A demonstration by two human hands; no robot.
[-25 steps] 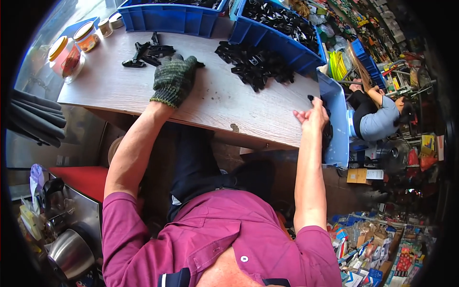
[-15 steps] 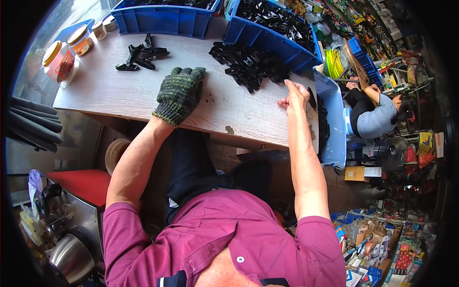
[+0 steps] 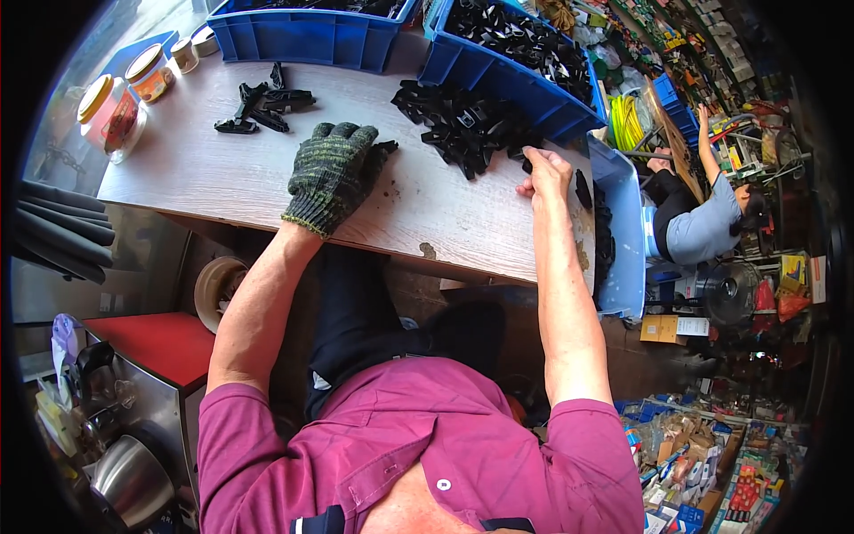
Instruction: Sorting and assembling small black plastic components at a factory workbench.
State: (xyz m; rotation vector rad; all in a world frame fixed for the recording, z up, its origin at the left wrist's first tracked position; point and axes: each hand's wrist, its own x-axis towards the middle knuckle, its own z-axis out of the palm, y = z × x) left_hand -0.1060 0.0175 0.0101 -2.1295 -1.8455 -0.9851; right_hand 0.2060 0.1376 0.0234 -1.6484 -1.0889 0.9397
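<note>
My left hand [image 3: 331, 178], in a dark green knitted glove, is closed just above the table, and the tip of a black plastic part [image 3: 388, 147] sticks out on its right side. My bare right hand [image 3: 546, 173] is closed with fingers pinched at the right edge of a heap of black plastic parts [image 3: 463, 125]. A dark piece shows by its fingertips, but whether the fingers grip it is hard to make out. Several like parts lie in a small group [image 3: 267, 102] farther left.
Blue crates [image 3: 307, 40] of black parts line the table's back, with another crate [image 3: 511, 84] behind the heap. A pale blue bin [image 3: 623, 231] stands right of the table [image 3: 205, 178]. Jars [image 3: 111, 111] sit at the left. Another person [image 3: 698, 222] sits at the right.
A black part now pokes out of my left glove, whose fingers have shifted slightly. My right fingers have a dark piece by them. The other person has raised an arm.
</note>
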